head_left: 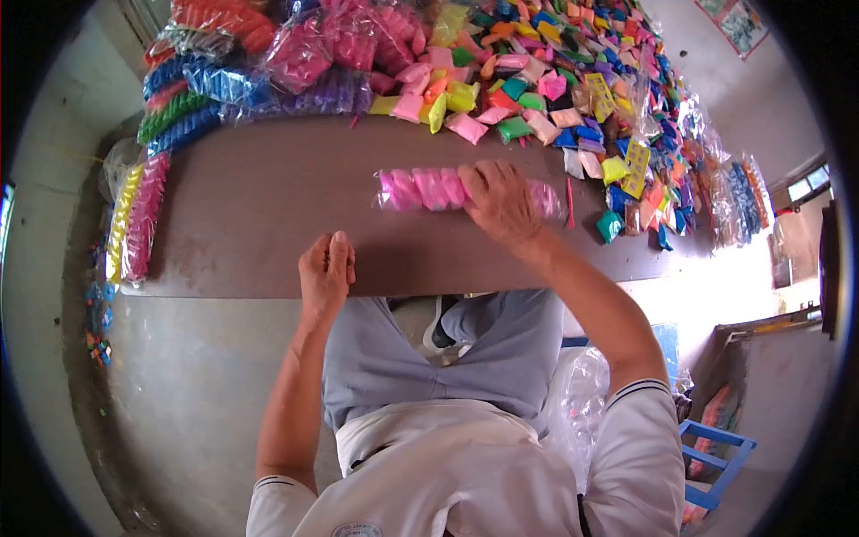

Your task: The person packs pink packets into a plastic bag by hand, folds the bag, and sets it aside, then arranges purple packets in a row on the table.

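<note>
Fingers (474,183) of the right hand (506,204) are bending over a long pink pack (420,190), clamping it from above. Their undersides are not showing, so nobody can tell how hard they are squeezing. The left hand (327,268) is making a loose fist near the front edge of the table (242,206), its fingers curling together. Nothing is showing in that fist, and it is sitting apart from the pack.

The right hand is holding the pack a bit right of its middle, maybe because a grip from the top is stopping the shiny wrap from sliding. The pack is lying sideways in front of the person, perhaps so both hands are having an easy reach. A big heap of little bright bags (537,98) is filling the far right part of the table, and full packs (233,85) are sitting in a stack at the far left, likely so the two are not getting mixed up.

The pink pack is running under the right fingers: a longer piece is poking out on their left, and a shorter piece is showing past the hand. Just beyond that short end, a thin red stick (570,201) is lying.
</note>
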`<state>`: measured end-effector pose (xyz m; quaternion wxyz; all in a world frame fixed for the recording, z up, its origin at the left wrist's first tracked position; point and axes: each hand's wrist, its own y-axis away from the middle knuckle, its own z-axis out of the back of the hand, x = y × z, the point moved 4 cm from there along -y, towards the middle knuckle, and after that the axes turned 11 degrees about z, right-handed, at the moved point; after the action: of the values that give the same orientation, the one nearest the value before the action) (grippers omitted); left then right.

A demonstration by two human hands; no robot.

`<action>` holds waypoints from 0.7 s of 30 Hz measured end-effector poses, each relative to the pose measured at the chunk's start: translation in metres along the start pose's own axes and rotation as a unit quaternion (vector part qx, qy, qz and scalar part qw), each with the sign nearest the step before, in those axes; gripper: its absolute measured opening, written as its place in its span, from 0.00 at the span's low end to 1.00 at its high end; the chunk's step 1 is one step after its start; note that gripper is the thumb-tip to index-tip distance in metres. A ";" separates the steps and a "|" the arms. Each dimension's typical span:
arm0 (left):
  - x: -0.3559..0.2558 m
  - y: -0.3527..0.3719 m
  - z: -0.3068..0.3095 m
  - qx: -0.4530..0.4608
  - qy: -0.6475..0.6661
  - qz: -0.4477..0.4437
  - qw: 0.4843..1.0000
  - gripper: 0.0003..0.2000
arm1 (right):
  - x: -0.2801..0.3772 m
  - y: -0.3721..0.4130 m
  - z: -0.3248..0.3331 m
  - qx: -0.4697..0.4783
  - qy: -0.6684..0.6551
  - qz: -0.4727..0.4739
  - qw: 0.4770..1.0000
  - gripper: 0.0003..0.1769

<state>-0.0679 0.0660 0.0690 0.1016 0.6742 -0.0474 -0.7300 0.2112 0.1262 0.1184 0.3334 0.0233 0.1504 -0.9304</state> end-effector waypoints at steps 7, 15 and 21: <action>0.002 0.004 -0.003 -0.021 0.001 -0.039 0.999 0.22 | 0.052 0.036 0.012 -0.047 -0.029 0.031 0.998 0.38; 0.001 0.006 -0.006 -0.050 -0.049 -0.052 0.996 0.23 | 0.021 -0.004 0.045 -0.029 -0.105 0.075 0.991 0.43; 0.004 0.009 -0.007 -0.059 -0.050 -0.069 0.995 0.22 | 0.026 -0.018 -0.016 0.038 -0.119 0.163 0.979 0.48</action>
<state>-0.0607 0.0571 0.0660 0.0882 0.6315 0.0371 -0.7695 0.1785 0.1281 0.1042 0.4951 -0.0509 0.0686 -0.8646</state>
